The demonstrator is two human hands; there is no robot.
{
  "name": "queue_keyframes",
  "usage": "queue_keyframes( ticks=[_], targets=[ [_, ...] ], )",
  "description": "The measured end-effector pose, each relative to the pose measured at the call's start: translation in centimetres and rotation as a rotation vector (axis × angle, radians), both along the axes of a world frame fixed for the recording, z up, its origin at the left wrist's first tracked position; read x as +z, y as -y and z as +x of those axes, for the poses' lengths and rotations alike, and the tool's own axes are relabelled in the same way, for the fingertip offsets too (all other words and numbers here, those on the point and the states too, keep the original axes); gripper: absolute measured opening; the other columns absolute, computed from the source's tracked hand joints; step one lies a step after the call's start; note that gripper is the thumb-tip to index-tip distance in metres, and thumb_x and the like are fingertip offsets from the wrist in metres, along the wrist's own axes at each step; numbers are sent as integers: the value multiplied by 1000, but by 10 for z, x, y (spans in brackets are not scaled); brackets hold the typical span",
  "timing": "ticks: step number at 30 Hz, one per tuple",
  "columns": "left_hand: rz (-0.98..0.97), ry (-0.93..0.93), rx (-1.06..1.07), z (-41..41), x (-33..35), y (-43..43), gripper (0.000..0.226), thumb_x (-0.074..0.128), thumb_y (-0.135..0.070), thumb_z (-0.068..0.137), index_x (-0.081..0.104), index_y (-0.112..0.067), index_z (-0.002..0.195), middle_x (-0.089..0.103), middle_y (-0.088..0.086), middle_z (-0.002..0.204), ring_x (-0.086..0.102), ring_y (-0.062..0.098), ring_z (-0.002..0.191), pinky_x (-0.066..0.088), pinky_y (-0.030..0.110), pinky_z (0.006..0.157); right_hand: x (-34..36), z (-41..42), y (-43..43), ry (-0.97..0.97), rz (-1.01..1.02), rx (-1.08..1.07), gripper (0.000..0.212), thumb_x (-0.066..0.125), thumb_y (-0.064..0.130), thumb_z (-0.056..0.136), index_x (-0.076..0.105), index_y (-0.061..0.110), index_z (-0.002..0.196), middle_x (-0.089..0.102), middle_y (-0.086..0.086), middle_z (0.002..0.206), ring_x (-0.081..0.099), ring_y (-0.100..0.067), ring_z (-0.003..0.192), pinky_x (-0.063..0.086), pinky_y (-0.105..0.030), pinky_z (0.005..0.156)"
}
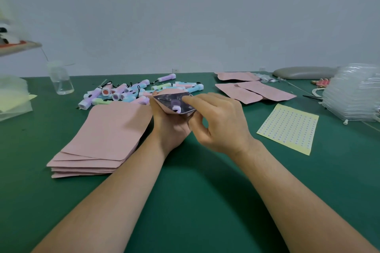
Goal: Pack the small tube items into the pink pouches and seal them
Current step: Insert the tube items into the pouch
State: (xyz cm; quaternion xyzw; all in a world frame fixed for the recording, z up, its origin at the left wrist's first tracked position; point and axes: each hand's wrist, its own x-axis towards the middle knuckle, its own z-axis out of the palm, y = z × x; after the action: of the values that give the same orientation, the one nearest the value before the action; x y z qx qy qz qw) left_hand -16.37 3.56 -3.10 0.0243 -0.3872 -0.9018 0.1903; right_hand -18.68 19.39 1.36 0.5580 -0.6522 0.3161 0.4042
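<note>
Centre of green table (195, 191), both hands raised just above the surface, close together, touching the same pouch.

Left hand (170, 127): fingers curled round the body of one open pouch (164, 97) from below, mouth turned up toward the person, silvery lining showing.

Purple tube (176, 108): sits inside that pouch, white end poking out at the mouth, right between the two hands.

Right hand (222, 123): forefinger laid over the pouch's right rim, thumb under it, pinching the edge; other fingers loosely curled.

Left of the hands: stack of empty pink pouches (102, 139), flat, fanned slightly.

Behind the hands: loose pile of pastel tubes (131, 92), just beyond the held pouch.

Right rear: a few more pink pouches (257, 91) lying flat, well apart from the stack. Nearer right: sticker sheet (287, 127). Far right: stacked clear plastic trays (353, 92). Far left: clear bottle (61, 80).
</note>
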Motion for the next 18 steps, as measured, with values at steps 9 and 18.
queue_keyframes(
  ticks=[9,18],
  targets=[
    [-225,273,119,-7,-9,6,55,30,-58,110,65,-17,101,68,9,101,76,9,66,62,26,58,-16,9,18,115,428,-190,43,52,36,83,57,25,124,68,10,110,61,-28,86,28,-30,53],
    [-162,163,76,-15,-21,12,62,24,-46,113,77,-16,97,73,9,92,78,12,81,63,29,68,-20,7,19,237,359,-172,47,54,45,85,48,29,129,62,12,117,60,-27,93,34,-31,64]
  ],
)
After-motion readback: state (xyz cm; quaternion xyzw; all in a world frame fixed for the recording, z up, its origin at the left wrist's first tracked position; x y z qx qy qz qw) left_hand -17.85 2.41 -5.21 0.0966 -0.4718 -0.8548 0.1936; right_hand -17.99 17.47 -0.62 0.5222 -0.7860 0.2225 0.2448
